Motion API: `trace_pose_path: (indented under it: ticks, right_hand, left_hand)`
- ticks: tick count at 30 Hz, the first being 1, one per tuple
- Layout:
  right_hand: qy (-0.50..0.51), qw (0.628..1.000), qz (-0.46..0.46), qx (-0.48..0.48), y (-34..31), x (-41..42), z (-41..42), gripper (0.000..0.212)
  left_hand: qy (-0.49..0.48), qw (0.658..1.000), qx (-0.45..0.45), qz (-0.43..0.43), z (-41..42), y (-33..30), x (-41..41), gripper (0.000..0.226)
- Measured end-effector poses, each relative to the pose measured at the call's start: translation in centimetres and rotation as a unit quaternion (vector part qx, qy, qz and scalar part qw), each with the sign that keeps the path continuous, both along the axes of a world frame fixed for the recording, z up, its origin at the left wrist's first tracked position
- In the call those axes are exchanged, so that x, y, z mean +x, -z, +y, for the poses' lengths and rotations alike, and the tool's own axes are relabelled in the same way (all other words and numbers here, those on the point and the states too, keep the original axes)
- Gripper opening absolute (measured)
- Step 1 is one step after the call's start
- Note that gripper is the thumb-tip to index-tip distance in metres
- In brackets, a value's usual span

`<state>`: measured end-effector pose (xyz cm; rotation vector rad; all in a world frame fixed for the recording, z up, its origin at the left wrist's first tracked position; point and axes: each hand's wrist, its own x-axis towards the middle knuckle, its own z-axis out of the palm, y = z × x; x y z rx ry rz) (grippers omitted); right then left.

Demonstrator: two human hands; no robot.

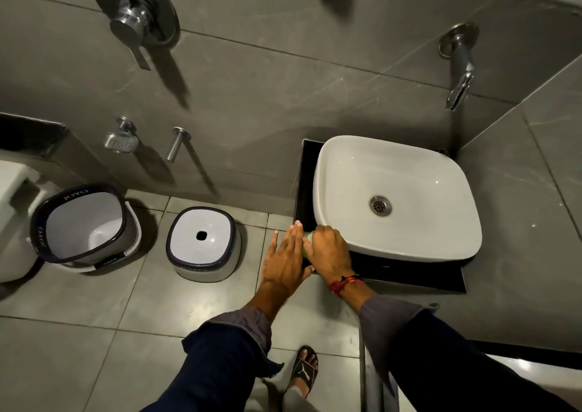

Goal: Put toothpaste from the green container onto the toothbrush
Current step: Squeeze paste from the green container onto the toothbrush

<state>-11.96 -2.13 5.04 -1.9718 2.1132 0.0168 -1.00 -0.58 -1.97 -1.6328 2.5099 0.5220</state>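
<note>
Curling over the green container (306,244), the right hand's fingers (321,238) close around it — only a sliver of green shows. It sits on the black bench (409,273) at the white basin's (346,166) near-left corner. Just beside it, the left hand (285,262) lies flat, fingers straight and together, thumb apart.

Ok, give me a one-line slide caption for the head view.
Right hand grips the small green container beside the white square basin; left hand hovers open alongside.
</note>
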Motion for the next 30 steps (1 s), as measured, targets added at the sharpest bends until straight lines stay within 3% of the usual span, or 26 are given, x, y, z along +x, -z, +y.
trace_pose_path:
  ticks: [3,6,10,14,17,22,30]
  right_hand:
    - [0.027,0.995,-0.083,-0.048,0.3,-0.4,1.2,0.051]
    - [-0.040,0.990,-0.123,-0.055,0.8,-1.6,2.0,0.042]
    - [-0.065,0.991,-0.092,-0.066,0.8,-2.1,1.4,0.030]
    - [-0.015,0.996,-0.081,-0.038,0.6,-2.1,1.3,0.040]
    - [-0.001,0.990,-0.133,-0.036,0.6,-1.6,1.4,0.049]
    - [-0.027,0.989,-0.142,-0.033,0.7,-1.8,1.0,0.026]
    - [0.073,0.991,-0.114,-0.023,0.5,-1.0,1.1,0.050]
  left_hand:
    - [0.001,1.000,0.003,0.007,0.1,0.1,0.1,0.093]
    - [-0.007,1.000,0.003,0.008,0.2,0.2,0.1,0.095]
    - [-0.012,1.000,0.002,0.000,0.0,0.0,0.0,0.096]
    - [0.006,1.000,0.003,-0.016,0.3,0.0,-0.3,0.091]
    - [0.005,0.999,-0.010,-0.031,0.3,0.0,-0.1,0.090]
    - [-0.003,1.000,-0.009,-0.025,0.2,-0.1,-0.1,0.090]
    - [-0.003,1.000,-0.007,-0.028,0.3,0.0,-0.2,0.089]
